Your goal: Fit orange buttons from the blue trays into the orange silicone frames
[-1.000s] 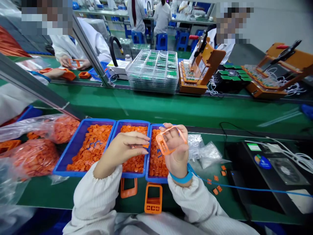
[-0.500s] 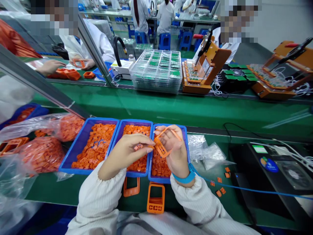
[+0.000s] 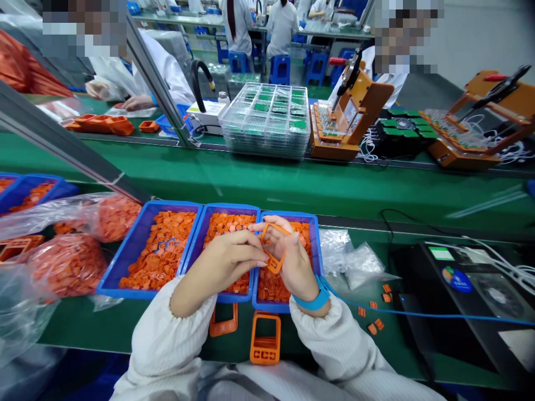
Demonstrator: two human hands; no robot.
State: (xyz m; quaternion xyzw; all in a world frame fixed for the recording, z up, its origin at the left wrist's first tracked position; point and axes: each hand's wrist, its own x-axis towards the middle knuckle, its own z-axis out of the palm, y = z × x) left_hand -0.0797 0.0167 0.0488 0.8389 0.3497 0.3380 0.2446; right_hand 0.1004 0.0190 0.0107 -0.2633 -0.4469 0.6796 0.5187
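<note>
My right hand (image 3: 298, 273), with a blue band at its wrist, is closed around an orange plastic frame (image 3: 275, 264) with a large rectangular opening. The frame is held tilted above the right-hand blue bin (image 3: 320, 253). My left hand (image 3: 228, 259) reaches in from the left, its fingers pinched together at the frame's lower end. Whatever small orange pieces it holds are hidden behind the fingers now. Below my hands, an orange frame (image 3: 265, 356) with small cut-outs lies at the table edge, and another orange frame (image 3: 224, 327) lies beside it, partly covered by my left sleeve.
A middle bin (image 3: 207, 214) and a left bin (image 3: 144, 223) hold small orange pieces. Bags of orange parts (image 3: 69, 264) lie at left. Loose orange pieces (image 3: 371, 328), clear bags (image 3: 363, 264) and a black device (image 3: 460, 301) are at right. Clear trays (image 3: 265, 122) stand behind.
My left fingers have turned and closed in on the frame's lower end, covering the small orange pieces seen in that hand before. The frame has tipped more upright in my right hand.
</note>
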